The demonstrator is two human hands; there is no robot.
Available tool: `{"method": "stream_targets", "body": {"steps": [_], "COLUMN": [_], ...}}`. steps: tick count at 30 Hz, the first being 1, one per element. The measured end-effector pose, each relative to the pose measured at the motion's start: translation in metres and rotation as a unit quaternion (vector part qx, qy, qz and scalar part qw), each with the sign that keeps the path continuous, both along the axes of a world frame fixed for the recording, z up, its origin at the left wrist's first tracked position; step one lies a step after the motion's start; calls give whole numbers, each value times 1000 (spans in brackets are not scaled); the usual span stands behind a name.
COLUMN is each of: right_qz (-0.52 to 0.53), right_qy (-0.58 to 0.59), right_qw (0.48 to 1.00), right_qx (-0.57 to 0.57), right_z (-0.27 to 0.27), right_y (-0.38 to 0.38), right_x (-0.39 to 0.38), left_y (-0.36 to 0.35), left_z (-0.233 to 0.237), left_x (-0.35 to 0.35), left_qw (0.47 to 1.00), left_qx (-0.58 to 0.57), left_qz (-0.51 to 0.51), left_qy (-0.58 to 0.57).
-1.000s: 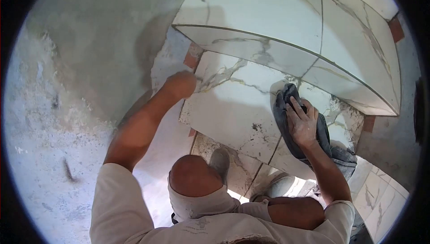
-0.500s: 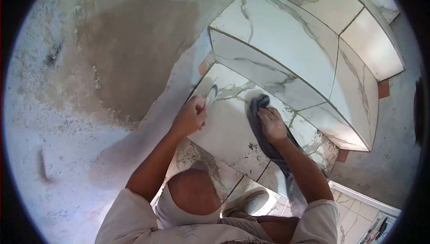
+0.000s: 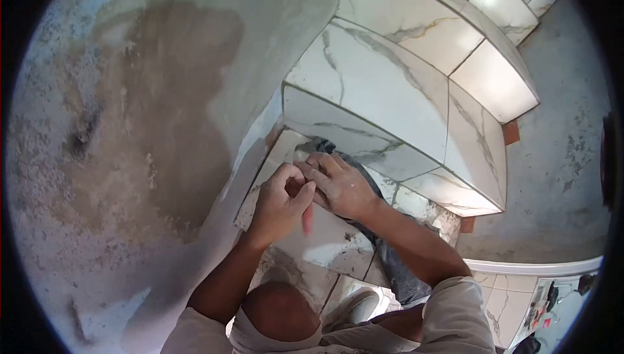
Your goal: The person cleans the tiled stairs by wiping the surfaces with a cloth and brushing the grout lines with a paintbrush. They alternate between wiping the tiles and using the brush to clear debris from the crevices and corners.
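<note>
My left hand (image 3: 281, 206) is closed round a small tool with a red handle (image 3: 307, 221) and a pale flat blade. The handle sticks out below the fist; the blade (image 3: 301, 155) shows only in part above the fingers. My right hand (image 3: 344, 188) meets the left one, its bent fingers closed over the tool near the blade. Those fingers partly hide what they touch. A dark grey cloth (image 3: 400, 269) trails behind my right hand and forearm across the marbled tile tread (image 3: 325, 240). Whether the right hand still touches the cloth is hidden.
Marble-look tiled steps (image 3: 383, 75) rise to the upper right. A rough plaster wall (image 3: 182, 113) stands on the left. Crumbs of mortar lie on the tread near my knee (image 3: 279, 308). Tools and other small items sit on a surface (image 3: 549, 308) at lower right.
My right hand has moved left from the cloth to the tool in my left hand. The tool has turned so its red handle shows. The view has shifted slightly.
</note>
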State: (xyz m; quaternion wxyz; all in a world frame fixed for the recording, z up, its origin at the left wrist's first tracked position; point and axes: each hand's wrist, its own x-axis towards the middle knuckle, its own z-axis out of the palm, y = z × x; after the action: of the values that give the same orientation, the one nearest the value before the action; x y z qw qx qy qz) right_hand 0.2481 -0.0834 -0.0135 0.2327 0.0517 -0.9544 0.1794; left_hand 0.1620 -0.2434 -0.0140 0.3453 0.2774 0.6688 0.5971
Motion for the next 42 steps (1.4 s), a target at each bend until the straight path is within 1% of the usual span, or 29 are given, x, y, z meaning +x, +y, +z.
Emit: {"method": "stream_targets", "body": {"steps": [2,4,6,7,8,9,10,11,12,13,14,15,16,17,19,20,22,24,26,27,29,30,32,34,36,38,39,41,42], "right_qz": [60,85,97,111,78,-55,-190,-237,-273,-257,-252,-297,-340,-337,-414,-417,-360,-230,-123,-123,-122,-167,-277,-285,-165,-51,-50,-121,-168], "right_qy": [-34,-26,25,63,122,164,85,170,145,139,144,151,156,157,180,175,24,-44,-91,-89,15,71,31,12,103,-1,0,201,181], "right_qw": [996,996,995,989,986,975,975,935,898,817,816,833,845,845,864,864,870,920,886,887,901,899,880,910,970,957,957,965,955], "right_qx": [51,31,-7,-72,-86,-140,-82,-203,-314,-497,-500,-442,-383,-385,-220,-222,-336,-313,-438,-436,-416,-399,-385,-302,-146,-285,-285,-119,-165], "right_z": [13,26,48,56,58,66,78,84,79,76,66,53,43,36,22,23,46,61,63,67,66,68,65,46,28,45,43,36,48], "right_y": [14,26,32,46,72,87,121,138,171,192,214,237,248,250,248,238,204,165,126,131,144,160,175,143,71,14,18,39,61], "right_x": [-3,-11,-22,-32,-47,-60,-84,-112,-144,-172,-198,-222,-238,-247,-262,-260,-238,-192,-151,-149,-146,-160,-180,-174,-132,-81,-78,-71,-72], "left_y": [6,7,6,4,-2,-10,-19,-31,-43,-53,-64,-74,-85,-92,-100,-104,-108,-110,-104,-100,-97,-97,-96,-99,-104,-109,-111,-118,-120], "left_z": [9,22,43,42,39,35,25,10,-1,-8,-14,-24,-35,-43,-47,-48,-58,-59,-57,-54,-45,-45,-52,-50,-46,-45,-46,-50,-53], "left_x": [-9,-13,-15,-17,-16,-13,-11,-9,-5,0,4,10,16,20,23,25,25,24,23,24,27,31,40,46,49,53,53,53,53], "left_qw": [998,993,991,991,983,971,971,982,990,992,993,992,997,999,999,999,998,998,998,998,996,996,998,998,997,997,997,994,994], "left_qx": [47,87,118,121,145,166,168,127,86,52,18,17,-11,-39,-40,-42,-52,-55,-63,-60,-79,-85,-45,-58,-69,-71,-70,-107,-110], "left_qz": [-16,-28,-26,-26,13,50,50,38,26,15,6,7,8,10,12,8,11,11,7,7,-21,-23,-30,-33,-36,-12,-12,-14,-18], "left_qy": [40,75,49,52,107,162,165,135,105,111,116,123,80,34,8,-19,-30,-34,-23,-20,-32,-30,-17,-4,6,-6,-4,2,2]}}
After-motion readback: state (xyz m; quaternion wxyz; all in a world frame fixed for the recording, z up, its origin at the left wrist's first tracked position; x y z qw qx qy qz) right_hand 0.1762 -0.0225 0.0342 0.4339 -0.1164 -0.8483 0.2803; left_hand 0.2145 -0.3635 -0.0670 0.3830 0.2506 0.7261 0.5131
